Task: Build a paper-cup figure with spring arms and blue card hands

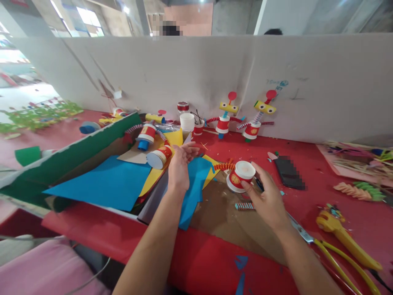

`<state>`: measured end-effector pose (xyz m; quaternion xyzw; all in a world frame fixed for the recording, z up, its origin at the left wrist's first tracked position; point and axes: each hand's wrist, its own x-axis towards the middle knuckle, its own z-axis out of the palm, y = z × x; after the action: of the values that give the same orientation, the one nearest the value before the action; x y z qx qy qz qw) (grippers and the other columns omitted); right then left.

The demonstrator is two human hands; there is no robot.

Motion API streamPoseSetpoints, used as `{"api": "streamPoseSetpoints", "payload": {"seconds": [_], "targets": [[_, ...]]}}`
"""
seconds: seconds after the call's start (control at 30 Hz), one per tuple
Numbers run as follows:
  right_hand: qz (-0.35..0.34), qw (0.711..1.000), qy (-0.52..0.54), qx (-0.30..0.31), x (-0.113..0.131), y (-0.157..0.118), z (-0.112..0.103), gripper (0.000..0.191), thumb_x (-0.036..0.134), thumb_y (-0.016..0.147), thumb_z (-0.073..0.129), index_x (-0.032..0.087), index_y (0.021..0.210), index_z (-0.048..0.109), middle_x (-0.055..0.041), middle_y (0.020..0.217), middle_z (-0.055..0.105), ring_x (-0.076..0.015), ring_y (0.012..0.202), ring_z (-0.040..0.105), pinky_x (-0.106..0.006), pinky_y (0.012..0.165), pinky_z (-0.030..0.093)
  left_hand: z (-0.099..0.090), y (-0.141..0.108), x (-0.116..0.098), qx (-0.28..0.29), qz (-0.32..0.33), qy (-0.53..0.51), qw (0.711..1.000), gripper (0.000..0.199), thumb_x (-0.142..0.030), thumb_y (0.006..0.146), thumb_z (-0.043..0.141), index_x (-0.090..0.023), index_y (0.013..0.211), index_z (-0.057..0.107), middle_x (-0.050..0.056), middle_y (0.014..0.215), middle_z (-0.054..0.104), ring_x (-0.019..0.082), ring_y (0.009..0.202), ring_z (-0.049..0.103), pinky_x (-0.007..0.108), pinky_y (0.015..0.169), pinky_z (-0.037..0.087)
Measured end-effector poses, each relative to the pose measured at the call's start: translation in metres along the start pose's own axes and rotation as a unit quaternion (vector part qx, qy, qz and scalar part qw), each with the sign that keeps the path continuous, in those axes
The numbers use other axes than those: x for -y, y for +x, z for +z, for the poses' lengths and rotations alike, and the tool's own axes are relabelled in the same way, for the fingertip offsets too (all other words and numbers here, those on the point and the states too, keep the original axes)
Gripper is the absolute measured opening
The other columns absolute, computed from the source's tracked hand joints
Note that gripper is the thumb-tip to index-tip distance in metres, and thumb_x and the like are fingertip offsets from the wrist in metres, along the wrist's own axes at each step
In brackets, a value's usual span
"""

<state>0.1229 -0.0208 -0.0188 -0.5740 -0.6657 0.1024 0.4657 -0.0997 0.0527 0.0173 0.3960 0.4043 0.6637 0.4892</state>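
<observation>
My right hand (266, 194) has its thumb and fingers around the right side of a red and white paper cup (241, 177), which is upside down over the brown board (215, 213). An orange folded paper arm (224, 166) sticks out from the cup's left side. My left hand (183, 162) is raised with fingers apart and holds nothing, right of a red cup figure (159, 157) lying at the box edge. Below the held cup lies a striped folded strip (244, 206), partly near my right hand. Blue paper (195, 184) lies beneath my left wrist.
Two finished cup figures (223, 123) stand by the white partition (190, 69). A green-sided box (70, 151) with coloured paper is left. Right are a black phone (288, 172), yellow-handled scissors (307, 237), a yellow glue gun (346, 235) and folded strips (359, 191).
</observation>
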Motion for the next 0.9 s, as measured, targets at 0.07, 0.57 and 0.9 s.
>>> {"api": "streamPoseSetpoints", "payload": {"seconds": [0.07, 0.57, 0.9], "targets": [[-0.002, 1.0, 0.001, -0.002, 0.0, 0.0, 0.0, 0.056, 0.046, 0.088, 0.058, 0.019, 0.136, 0.047, -0.0156, 0.135, 0.056, -0.0275, 0.125, 0.053, -0.045, 0.099, 0.047, 0.002, 0.0, 0.003, 0.002, -0.017, 0.003, 1.0, 0.061, -0.06, 0.094, 0.025, -0.017, 0.098, 0.068, 0.008, 0.089, 0.071, 0.019, 0.088, 0.065, 0.032, 0.083, 0.044], [0.005, 1.0, 0.017, 0.012, -0.003, -0.001, -0.001, 0.059, 0.046, 0.089, 0.057, 0.022, 0.14, 0.043, -0.0144, 0.136, 0.056, -0.0282, 0.125, 0.052, -0.047, 0.1, 0.046, 0.01, -0.013, 0.014, 0.103, 0.17, 0.283, 0.938, 0.037, -0.05, 0.085, 0.059, -0.025, 0.111, 0.067, 0.007, 0.116, 0.067, 0.025, 0.114, 0.054, 0.041, 0.099, 0.038], [0.009, 0.997, 0.063, 0.045, -0.007, -0.002, 0.004, 0.061, 0.043, 0.09, 0.057, 0.027, 0.145, 0.036, -0.0115, 0.146, 0.047, -0.0272, 0.134, 0.043, -0.05, 0.107, 0.038, 0.034, -0.036, 0.012, 0.165, 0.308, 0.539, 0.767, 0.024, -0.024, 0.085, 0.058, -0.028, 0.107, 0.069, 0.004, 0.131, 0.058, 0.03, 0.128, 0.036, 0.052, 0.105, 0.023]]}}
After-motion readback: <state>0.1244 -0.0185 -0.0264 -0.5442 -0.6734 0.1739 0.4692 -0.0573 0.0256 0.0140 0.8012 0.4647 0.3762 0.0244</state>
